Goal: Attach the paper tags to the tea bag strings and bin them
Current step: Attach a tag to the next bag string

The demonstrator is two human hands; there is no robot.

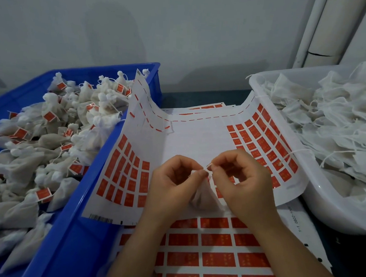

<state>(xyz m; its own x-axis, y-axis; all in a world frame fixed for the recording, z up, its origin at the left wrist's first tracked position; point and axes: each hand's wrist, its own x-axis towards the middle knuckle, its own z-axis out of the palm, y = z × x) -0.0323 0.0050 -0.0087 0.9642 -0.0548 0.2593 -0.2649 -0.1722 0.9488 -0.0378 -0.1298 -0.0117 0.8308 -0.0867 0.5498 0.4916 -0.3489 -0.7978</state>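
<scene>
A white tea bag hangs between my two hands over the sheet of red tags. My left hand pinches the bag's gathered top. My right hand pinches the string end just to the right of it, fingertips almost touching the left ones. Whether a tag is on the string is hidden by my fingers. The blue bin at the left holds several tagged tea bags. The white tub at the right holds a heap of untagged bags.
The top tag sheet curls up against both containers, its middle stripped of tags. More full sheets of red tags lie beneath, under my forearms. A grey wall stands behind, with white pipes in the right corner.
</scene>
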